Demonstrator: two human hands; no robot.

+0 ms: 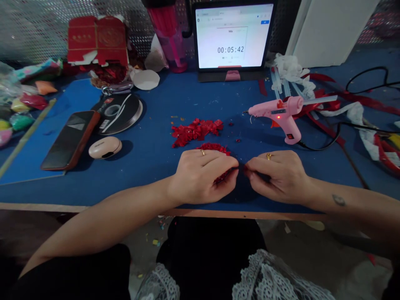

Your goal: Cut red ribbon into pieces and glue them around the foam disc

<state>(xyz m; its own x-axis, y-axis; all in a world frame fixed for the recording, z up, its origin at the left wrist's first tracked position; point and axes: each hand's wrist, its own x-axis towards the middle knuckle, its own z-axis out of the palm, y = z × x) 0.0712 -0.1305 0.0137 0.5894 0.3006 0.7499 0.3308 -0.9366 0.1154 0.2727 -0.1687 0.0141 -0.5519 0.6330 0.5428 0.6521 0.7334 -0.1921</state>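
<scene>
My left hand [206, 175] is closed, thumb against fingers, around a ruffled red piece [215, 146]. The red shows above the knuckles and inside the curled fingers. A short gap to the right, my right hand [275, 175] is pinched, its fingertips facing the left ones; whatever they hold is too small to make out. Just beyond the left hand lies a heap of crumpled red scraps [196, 131], with a few tiny red bits beside it. Past the right hand, a pink hot glue gun [283, 114] rests on the blue table with its small light lit.
A tablet [233, 41] showing a timer stands at the back, beside a pink bottle [170, 37]. On the left lie a phone [70, 139], a pale rounded case [105, 147] and a ribbon spool [117, 111]. Red and white ribbons [325, 91] and a black cord [325, 146] spread across the right.
</scene>
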